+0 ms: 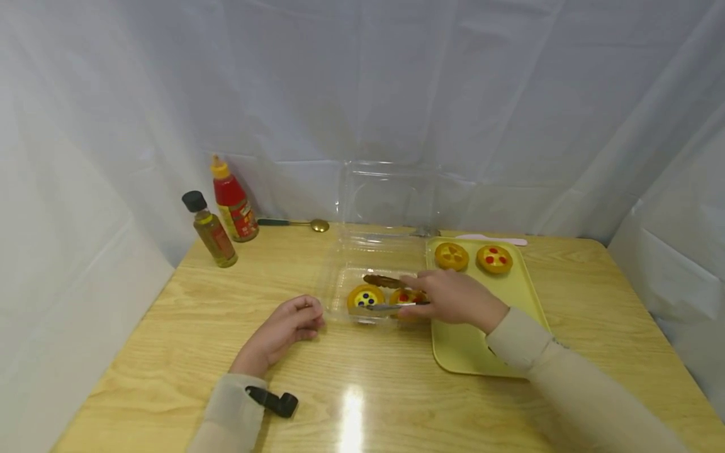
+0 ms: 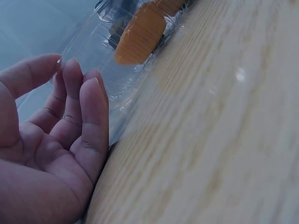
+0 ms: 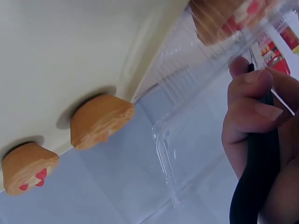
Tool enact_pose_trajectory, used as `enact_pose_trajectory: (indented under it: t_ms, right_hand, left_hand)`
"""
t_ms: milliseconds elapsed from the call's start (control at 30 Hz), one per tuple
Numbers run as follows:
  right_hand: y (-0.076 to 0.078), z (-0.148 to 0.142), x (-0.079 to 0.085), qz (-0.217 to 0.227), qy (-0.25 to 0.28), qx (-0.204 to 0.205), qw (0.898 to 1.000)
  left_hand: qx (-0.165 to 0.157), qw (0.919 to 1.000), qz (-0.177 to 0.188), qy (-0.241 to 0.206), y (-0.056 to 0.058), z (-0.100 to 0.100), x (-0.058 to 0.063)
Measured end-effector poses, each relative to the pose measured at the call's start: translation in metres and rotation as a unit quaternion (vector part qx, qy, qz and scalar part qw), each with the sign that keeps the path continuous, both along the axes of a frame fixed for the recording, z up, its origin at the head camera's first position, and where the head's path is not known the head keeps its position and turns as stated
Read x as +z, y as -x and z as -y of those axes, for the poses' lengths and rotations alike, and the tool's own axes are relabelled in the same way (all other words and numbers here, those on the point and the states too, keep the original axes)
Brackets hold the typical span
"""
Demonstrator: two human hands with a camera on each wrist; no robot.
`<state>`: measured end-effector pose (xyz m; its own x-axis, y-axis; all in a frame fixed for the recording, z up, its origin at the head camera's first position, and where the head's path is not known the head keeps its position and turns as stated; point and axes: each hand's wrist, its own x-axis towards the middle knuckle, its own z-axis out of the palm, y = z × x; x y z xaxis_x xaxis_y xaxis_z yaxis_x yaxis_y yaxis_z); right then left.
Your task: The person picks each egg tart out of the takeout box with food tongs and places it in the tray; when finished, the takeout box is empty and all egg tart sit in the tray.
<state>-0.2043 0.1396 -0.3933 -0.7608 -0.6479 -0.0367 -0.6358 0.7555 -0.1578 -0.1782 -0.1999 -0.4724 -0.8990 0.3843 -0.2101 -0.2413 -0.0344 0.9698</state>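
Observation:
A clear plastic clamshell container [image 1: 334, 292] stands on the table, its lid [image 1: 387, 195] raised at the back. Inside are a tart with blue dots [image 1: 362, 294] and, to its right, a tart with red dots [image 1: 403, 296]. My left hand [image 1: 291, 327] pinches the container's front left edge between thumb and fingertips, as the left wrist view shows. With my right hand [image 1: 455, 299] I grip a pair of tongs [image 1: 382, 281] by its dark handles [image 3: 261, 163]. The spread tong arms reach over the tarts from the right, and the red-dotted tart is partly hidden.
Right of the container lies a yellow tray [image 1: 470, 352] with a plain-topped tart [image 1: 451, 257] and another red-dotted tart [image 1: 494, 259]. A pink utensil [image 1: 498, 240] is behind it. Back left are a sauce bottle [image 1: 235, 207], an oil bottle [image 1: 215, 239] and a spoon [image 1: 319, 225].

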Motion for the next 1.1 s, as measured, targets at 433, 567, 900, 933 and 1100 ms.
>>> enact_pose_trajectory:
  t_ms: [433, 567, 900, 933, 1100]
  right_hand:
    - [0.000, 0.001, -0.007, -0.022, -0.015, 0.007, 1.000]
    - [0.000, 0.001, -0.008, -0.034, -0.015, 0.011, 0.999]
    - [-0.003, -0.009, -0.010, -0.059, 0.023, -0.009, 0.998]
    - [-0.004, -0.011, -0.010, -0.064, 0.030, -0.012, 0.997]
    - [-0.008, -0.021, -0.005, -0.064, 0.053, -0.035, 0.996]
  left_hand:
    - [0.001, 1.0000, 0.004, 0.003, 0.001, -0.003, -0.001]
    - [0.001, 1.0000, 0.003, 0.001, 0.001, -0.004, -0.002]
    - [0.000, 1.0000, 0.002, 0.004, 0.001, -0.002, -0.002]
    - [0.000, 1.0000, 0.002, 0.004, 0.001, -0.002, -0.002]
    - [-0.002, 1.0000, 0.003, 0.005, 0.001, 0.000, -0.002]
